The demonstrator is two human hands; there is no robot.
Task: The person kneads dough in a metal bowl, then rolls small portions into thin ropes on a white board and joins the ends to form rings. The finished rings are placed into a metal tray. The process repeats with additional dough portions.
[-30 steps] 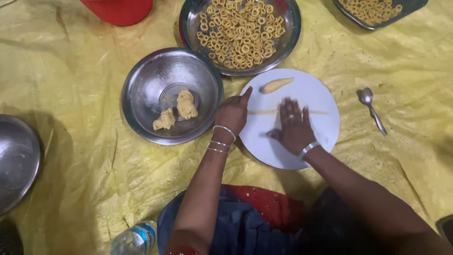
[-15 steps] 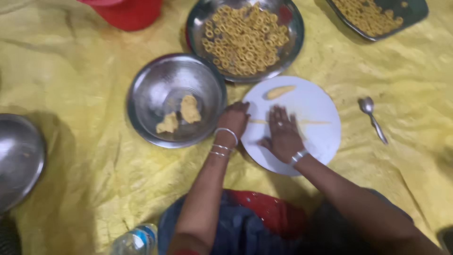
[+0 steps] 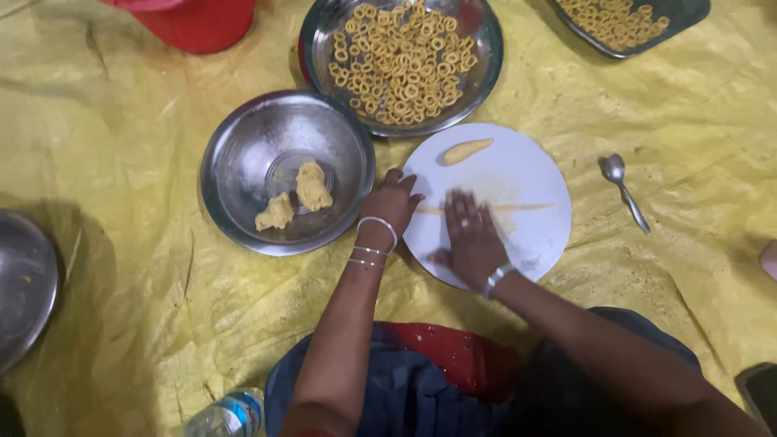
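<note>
A round white board (image 3: 526,174) lies on the yellow sheet in front of me. My right hand (image 3: 471,237) lies flat, fingers spread, on a thin yellow rope of dough (image 3: 522,208) stretched across the board. My left hand (image 3: 392,202) rests on the board's left edge, fingers apart, holding nothing. A short, thicker piece of dough (image 3: 466,150) sits near the board's far edge. Left of the board, a steel bowl (image 3: 243,142) holds two lumps of dough (image 3: 312,186).
A steel plate (image 3: 477,85) full of several small dough rings sits beyond the board. Another tray of rings (image 3: 684,20) is at the top right. A spoon (image 3: 625,190) lies right of the board. A red container (image 3: 198,24), another steel bowl (image 3: 24,287), a water bottle (image 3: 231,415).
My right hand has slid toward me and to the left along the dough rope. My left hand stays at the board's left edge.
</note>
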